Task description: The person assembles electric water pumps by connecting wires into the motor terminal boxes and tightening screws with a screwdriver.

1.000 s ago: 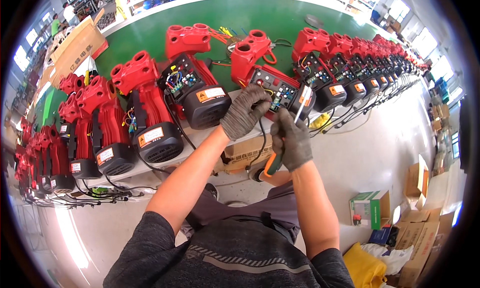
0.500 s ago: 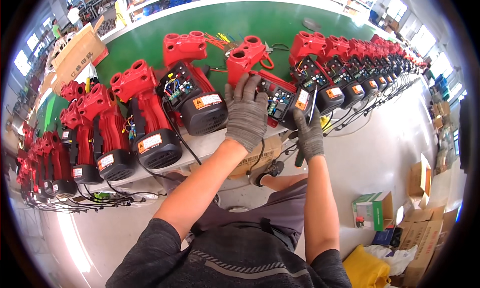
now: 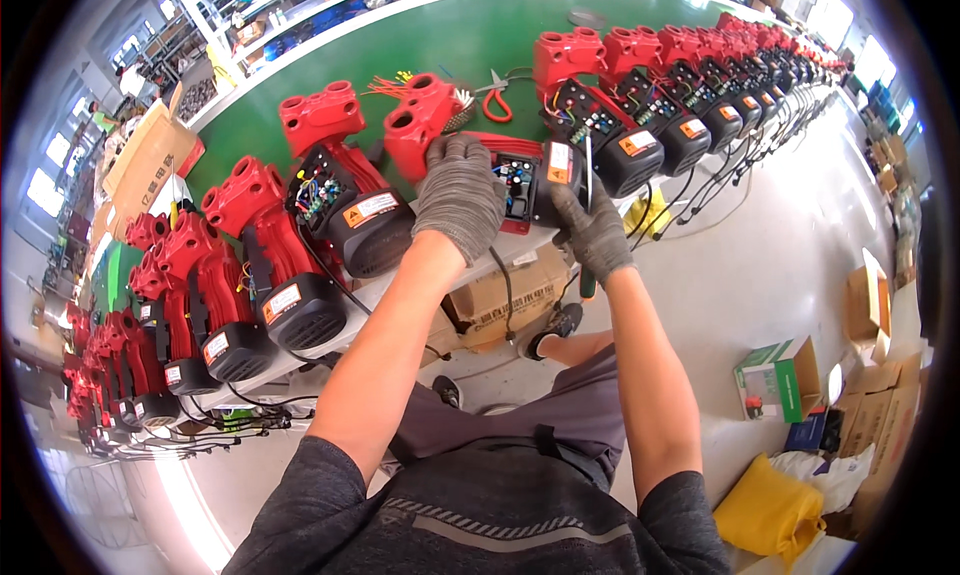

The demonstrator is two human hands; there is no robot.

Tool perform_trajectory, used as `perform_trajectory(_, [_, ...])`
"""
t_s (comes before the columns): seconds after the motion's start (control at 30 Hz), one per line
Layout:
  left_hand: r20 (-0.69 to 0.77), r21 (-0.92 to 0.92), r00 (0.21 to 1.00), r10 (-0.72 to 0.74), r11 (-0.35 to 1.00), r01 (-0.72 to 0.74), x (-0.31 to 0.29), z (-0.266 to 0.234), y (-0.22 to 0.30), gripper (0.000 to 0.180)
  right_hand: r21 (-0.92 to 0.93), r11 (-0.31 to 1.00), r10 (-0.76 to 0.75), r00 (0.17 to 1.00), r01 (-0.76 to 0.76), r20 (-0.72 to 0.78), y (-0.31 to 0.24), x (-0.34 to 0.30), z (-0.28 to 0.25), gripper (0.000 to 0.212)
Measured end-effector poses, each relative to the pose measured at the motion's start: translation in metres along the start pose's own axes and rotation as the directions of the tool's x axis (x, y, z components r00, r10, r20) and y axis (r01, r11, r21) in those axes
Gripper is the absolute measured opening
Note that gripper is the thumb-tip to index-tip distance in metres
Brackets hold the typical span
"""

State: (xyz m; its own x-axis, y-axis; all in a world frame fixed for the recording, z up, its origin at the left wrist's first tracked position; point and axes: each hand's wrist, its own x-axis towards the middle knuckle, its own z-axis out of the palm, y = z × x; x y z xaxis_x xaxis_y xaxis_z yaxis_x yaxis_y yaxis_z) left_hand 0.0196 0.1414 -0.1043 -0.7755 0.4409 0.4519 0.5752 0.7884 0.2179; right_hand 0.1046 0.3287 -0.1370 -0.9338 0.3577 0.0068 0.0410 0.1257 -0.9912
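My left hand [image 3: 461, 190], in a grey work glove, lies over the body of a red motor unit [image 3: 420, 115], fingers together and gripping its housing. This unit has round sockets at its left end, an exposed circuit board [image 3: 517, 183] in the middle and a black end cover [image 3: 556, 207] with a warning label. My right hand [image 3: 597, 230], gloved too, is closed around a screwdriver [image 3: 588, 281]. Its green handle sticks out below the fist, and the shaft points up beside the black cover. Part of the unit is hidden under my left hand.
Similar red units stand in rows along the green bench [image 3: 480, 35], left [image 3: 265, 210] and right [image 3: 620, 135], their black cords hanging over the edge. Red-handled scissors [image 3: 495, 100] lie behind. A cardboard box [image 3: 510, 295] sits below; a green-and-white box [image 3: 775, 380] is on the floor.
The unit under my hands has turned, its black end swinging away from me so that it lies more crosswise. Both hands have moved with it, and the whole view has shifted a little.
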Motion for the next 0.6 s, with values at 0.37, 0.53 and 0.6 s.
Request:
perform_trajectory(0.37, [-0.308,-0.177,0.95,0.051,0.978,-0.11,-0.014,0.004,0.0,0.018,-0.123,0.992,-0.024,0.999,0.019,-0.041,-0.019,-0.01,-0.016,0.048])
perform_trajectory(0.53, [-0.474,-0.26,0.878,0.059,0.944,-0.204,-0.023,0.015,-0.009,0.012,0.585,0.733,0.23,0.936,-0.347,0.267,0.056,-0.116,-0.033,0.028])
perform_trajectory(0.6, [-0.471,-0.282,0.882,0.017,0.944,-0.169,-0.027,0.02,-0.007,0.012,0.472,0.422,0.678,0.615,-0.774,0.404,0.05,-0.143,-0.017,0.019])
